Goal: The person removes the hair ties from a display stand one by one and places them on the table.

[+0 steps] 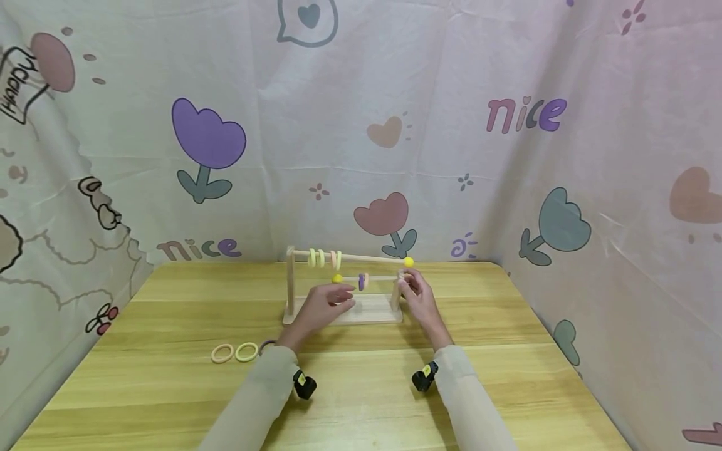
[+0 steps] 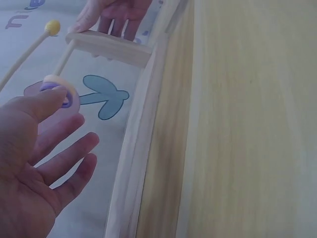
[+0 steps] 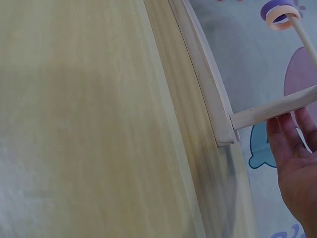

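A wooden ring rack has a pale base, a tall left post and a shorter right post. My right hand grips that shorter post near its top, thumb on one side and fingers on the other. From this post a lower rod runs left to a yellow ball. A purple ring and a peach ring hang together on it. Beside the ball and rings is my left hand, fingers loosely spread; in the left wrist view its thumb overlaps the purple ring, contact unclear.
Several yellow and pink rings hang on the upper rod, which ends in another yellow ball. On the table lie a peach ring, a yellow ring and a purple ring partly behind the left forearm.
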A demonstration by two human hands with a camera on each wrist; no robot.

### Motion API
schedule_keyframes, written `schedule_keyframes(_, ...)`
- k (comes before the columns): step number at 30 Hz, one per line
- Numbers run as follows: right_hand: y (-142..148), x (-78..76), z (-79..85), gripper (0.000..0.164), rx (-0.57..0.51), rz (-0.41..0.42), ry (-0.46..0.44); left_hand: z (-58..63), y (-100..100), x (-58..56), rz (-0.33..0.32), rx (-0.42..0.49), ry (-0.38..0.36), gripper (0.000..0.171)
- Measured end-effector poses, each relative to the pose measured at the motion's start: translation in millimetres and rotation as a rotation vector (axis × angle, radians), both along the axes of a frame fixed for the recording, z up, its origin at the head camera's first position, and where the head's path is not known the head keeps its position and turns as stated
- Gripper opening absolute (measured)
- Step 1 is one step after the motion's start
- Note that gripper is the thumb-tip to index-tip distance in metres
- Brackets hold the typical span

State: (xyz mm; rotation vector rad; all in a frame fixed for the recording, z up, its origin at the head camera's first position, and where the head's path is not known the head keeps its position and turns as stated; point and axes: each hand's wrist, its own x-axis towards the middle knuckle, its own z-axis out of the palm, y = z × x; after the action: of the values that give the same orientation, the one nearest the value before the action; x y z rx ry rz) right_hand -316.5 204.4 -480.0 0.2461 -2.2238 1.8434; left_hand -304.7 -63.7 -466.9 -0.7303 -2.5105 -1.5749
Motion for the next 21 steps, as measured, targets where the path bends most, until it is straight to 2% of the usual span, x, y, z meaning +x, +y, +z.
schedule_keyframes(7, 0.9, -2.1, -1.9, 0.031, -0.031, 0.026, 0.001, -2.8, 7.9, -4.9, -0.002, -0.041, -0.028, 0.032)
schedule_keyframes(14, 0.8, -1.9, 0.3, 0.03, -0.025, 0.016, -0.015, -3.3, 12.7, -9.3, -0.014, -0.007, -0.089, 0.035)
schedule_keyframes(21, 1.8, -1.2, -2.0, 0.029, -0.034, 0.027, 0.03, -3.0, 15.2, -11.8, -0.036, 0.022, -0.054, 0.018)
